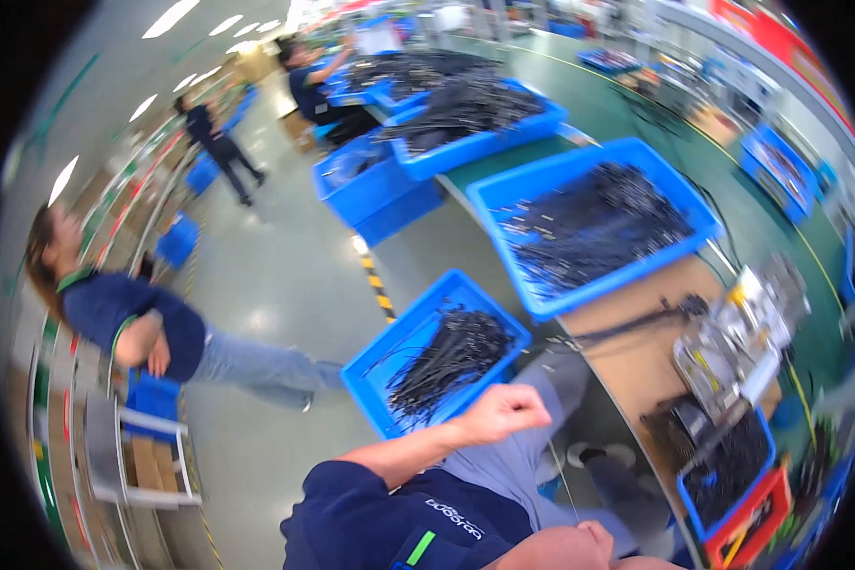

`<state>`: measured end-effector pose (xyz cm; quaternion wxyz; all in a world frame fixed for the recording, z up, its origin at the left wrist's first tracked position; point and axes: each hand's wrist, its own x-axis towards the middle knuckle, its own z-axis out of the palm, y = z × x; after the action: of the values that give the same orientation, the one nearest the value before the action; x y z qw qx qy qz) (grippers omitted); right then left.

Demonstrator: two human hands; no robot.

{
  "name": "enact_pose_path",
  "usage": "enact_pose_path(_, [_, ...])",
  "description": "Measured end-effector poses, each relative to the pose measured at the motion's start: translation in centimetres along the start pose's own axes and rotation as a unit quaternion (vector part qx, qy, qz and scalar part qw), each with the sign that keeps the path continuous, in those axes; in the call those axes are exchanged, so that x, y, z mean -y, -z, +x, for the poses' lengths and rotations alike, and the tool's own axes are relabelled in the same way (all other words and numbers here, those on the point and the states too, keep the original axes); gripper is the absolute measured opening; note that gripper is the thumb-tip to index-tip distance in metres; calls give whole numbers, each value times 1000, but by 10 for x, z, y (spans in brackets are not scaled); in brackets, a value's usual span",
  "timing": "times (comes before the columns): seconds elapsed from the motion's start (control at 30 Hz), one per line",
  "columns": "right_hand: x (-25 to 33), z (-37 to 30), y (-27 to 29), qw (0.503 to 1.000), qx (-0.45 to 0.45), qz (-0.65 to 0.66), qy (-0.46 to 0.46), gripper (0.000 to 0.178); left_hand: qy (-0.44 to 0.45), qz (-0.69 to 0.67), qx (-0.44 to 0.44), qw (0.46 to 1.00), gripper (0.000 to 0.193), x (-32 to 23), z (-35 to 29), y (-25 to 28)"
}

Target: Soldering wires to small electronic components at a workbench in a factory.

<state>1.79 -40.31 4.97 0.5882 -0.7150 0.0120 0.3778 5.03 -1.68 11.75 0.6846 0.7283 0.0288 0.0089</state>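
My left hand (511, 411) is closed in a fist over my lap, just beside a blue tray (363, 380) of black cables (456, 356). Whatever the fist may hold is hidden. Low in the picture my right hand (594, 543) shows only in part, blurred, its fingers curled; I cannot make out what is in them. A thin pale line runs down toward it. On the bench to the right lies a bundle of black cables (627, 328), reaching toward a silver bench machine (736, 347).
A larger blue tray (503, 204) of black cables rests on the brown bench (651, 294). More filled trays stand beyond it. A small blue bin (691, 508) and a red bin (781, 494) sit lower right. One person (152, 313) stands left, and two others are farther back.
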Motion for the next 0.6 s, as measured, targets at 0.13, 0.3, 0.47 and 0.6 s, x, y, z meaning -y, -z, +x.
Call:
enact_pose_path(0.13, [-13,-27,6,999,-13,45,-11,27,19,1,-32,999,13,-13,-2,22])
enact_pose_path(0.3, [-26,-27,6,998,46,7,-45,26,22,28,3,999,15,3,7,-1])
enact_pose_path(0.47, [43,25,-39,991,-3,-42,129,28,-34,112,71,991,10,0,8,-43])
enact_pose_path(0.6, [91,53,-67,985,-24,39,164,21,-79,166,91,979,8,-23,19,-48])
